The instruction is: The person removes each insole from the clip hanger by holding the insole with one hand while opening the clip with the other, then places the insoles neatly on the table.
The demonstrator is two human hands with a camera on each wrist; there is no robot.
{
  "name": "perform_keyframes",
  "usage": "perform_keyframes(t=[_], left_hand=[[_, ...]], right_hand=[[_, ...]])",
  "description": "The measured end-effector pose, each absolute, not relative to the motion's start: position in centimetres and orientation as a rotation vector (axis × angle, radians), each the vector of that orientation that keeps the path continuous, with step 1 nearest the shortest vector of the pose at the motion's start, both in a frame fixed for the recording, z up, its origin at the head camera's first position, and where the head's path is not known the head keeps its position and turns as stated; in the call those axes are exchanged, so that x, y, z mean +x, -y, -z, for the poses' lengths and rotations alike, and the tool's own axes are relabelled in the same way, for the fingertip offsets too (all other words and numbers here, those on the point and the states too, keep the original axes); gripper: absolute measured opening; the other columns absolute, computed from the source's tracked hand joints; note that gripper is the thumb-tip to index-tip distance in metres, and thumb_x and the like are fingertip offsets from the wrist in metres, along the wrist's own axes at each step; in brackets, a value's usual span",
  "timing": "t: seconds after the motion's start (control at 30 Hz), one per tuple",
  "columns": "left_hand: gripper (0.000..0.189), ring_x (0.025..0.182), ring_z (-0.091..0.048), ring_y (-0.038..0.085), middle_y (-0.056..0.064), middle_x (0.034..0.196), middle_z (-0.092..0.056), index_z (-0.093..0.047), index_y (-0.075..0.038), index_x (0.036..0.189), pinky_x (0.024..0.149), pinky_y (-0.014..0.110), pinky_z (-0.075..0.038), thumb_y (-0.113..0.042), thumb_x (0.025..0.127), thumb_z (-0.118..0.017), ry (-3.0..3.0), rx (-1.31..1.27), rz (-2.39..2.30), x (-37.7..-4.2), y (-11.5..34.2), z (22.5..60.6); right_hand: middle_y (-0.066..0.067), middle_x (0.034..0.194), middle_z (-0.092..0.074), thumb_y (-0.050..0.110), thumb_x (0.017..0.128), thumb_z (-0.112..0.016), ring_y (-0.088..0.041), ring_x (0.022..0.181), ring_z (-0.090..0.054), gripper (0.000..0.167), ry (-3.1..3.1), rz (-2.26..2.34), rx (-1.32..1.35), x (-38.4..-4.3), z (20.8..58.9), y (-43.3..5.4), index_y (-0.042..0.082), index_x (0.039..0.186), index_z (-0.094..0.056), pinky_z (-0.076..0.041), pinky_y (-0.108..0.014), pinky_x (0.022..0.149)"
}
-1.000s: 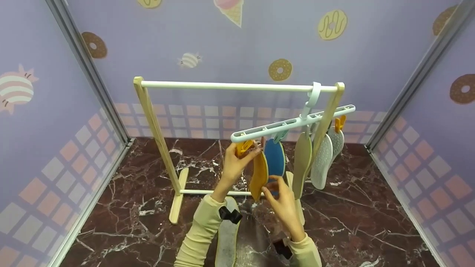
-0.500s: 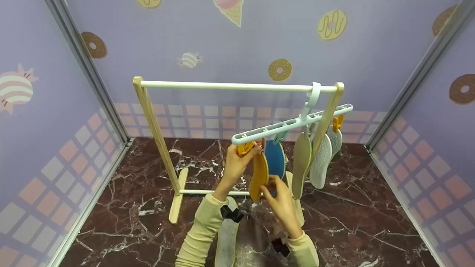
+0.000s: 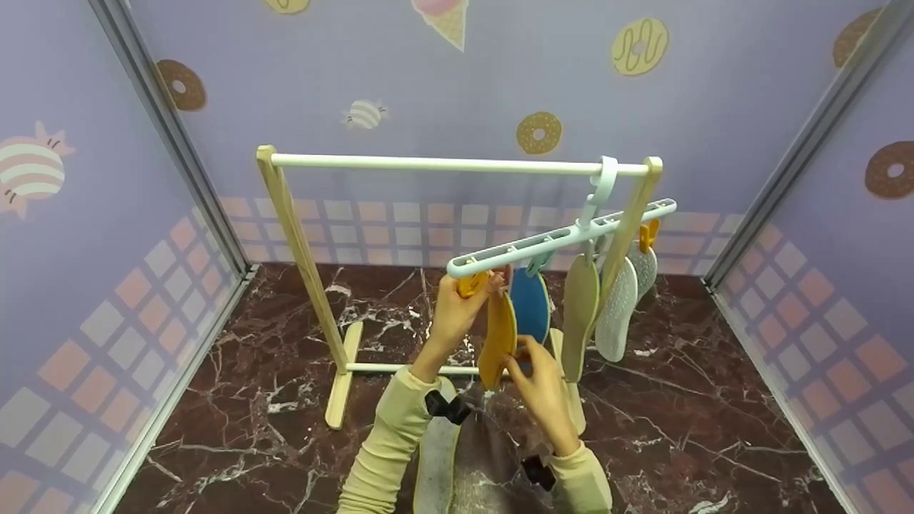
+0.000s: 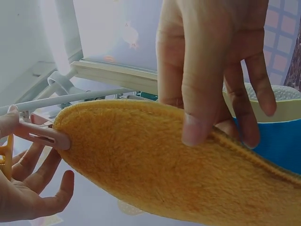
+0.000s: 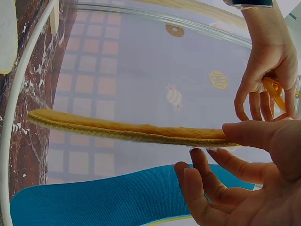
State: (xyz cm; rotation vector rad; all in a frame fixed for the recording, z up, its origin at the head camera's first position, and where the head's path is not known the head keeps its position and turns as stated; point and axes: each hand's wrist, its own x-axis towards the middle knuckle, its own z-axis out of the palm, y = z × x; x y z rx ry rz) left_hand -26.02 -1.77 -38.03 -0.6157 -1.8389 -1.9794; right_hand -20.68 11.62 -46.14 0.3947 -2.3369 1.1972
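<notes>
An orange fuzzy insole (image 3: 498, 339) hangs below the left end of the white clip hanger (image 3: 532, 248). In the left wrist view a pink clip (image 4: 44, 135) bites one tip of that insole, and my left hand (image 4: 33, 188) pinches the clip between thumb and fingers. An orange clip (image 3: 472, 284) hangs close to my left palm. Lower down, my right hand (image 3: 540, 385) pinches the insole's edge, thumb on one face and fingers behind, as the right wrist view shows. A blue insole (image 3: 529, 307) in a green clip (image 3: 540, 263) hangs just behind.
The hanger hooks over the white rail (image 3: 435, 163) of a wooden rack (image 3: 303, 257), near its right post. A beige insole (image 3: 580, 318) and speckled white insoles (image 3: 616, 314) hang to the right. A grey insole (image 3: 437, 464) lies on the marble-patterned surface beneath my left forearm.
The hanger has turned slightly, its right end shifting a little left with the insoles there. Both hands keep nearly the same place on the clip and the orange insole.
</notes>
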Motion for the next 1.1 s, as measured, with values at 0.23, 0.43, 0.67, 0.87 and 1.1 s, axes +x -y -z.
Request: perform_keyframes(t=[0.23,0.43,0.67,0.87,1.1], left_hand=[[0.029,0.074,-0.055,0.002,0.025,0.089,-0.059,-0.053,0.012,0.108,0.07,0.021,-0.048,0.0,0.082,-0.06,1.842,-0.682,2.003,-25.92,1.9,37.66],[0.033,0.078,-0.056,-0.001,0.032,0.098,-0.058,-0.052,0.014,0.109,0.077,0.021,-0.049,-0.003,0.082,-0.06,1.864,-0.73,1.958,-26.05,2.11,37.5],[0.031,0.075,-0.055,-0.003,0.035,0.094,-0.057,-0.052,0.016,0.106,0.075,0.02,-0.049,-0.001,0.081,-0.06,1.881,-0.75,1.93,-26.15,2.14,37.42],[0.036,0.069,-0.056,0.001,0.032,0.084,-0.056,-0.049,0.018,0.108,0.069,0.019,-0.049,-0.001,0.08,-0.062,1.823,-0.821,2.01,-26.17,2.25,37.42],[0.034,0.067,-0.057,0.004,0.035,0.081,-0.054,-0.047,0.021,0.108,0.066,0.025,-0.051,0.007,0.08,-0.058,1.784,-0.907,2.041,-26.38,2.4,37.46]], right_hand=[[-0.01,0.077,-0.063,0.007,0.082,-0.062,-0.022,0.074,-0.064,0.017,2.33,-1.251,0.405,-20.73,46.09,-11.63,0.002,0.098,-0.059,-0.052,-0.021,0.055],[-0.009,0.077,-0.063,0.009,0.082,-0.063,-0.022,0.075,-0.064,0.017,2.332,-1.279,0.392,-20.64,46.06,-11.66,0.003,0.097,-0.059,-0.052,-0.022,0.056],[-0.008,0.076,-0.064,0.009,0.081,-0.064,-0.019,0.073,-0.064,0.016,2.304,-1.255,0.395,-20.61,46.18,-11.69,0.004,0.095,-0.06,-0.052,-0.024,0.057],[-0.007,0.076,-0.065,0.009,0.08,-0.064,-0.018,0.073,-0.065,0.014,2.292,-1.193,0.395,-20.63,46.28,-11.66,0.004,0.093,-0.061,-0.052,-0.028,0.061],[-0.007,0.077,-0.066,0.008,0.081,-0.064,-0.02,0.072,-0.065,0.012,2.268,-1.17,0.418,-20.54,46.43,-11.61,0.004,0.092,-0.062,-0.053,-0.027,0.057]])
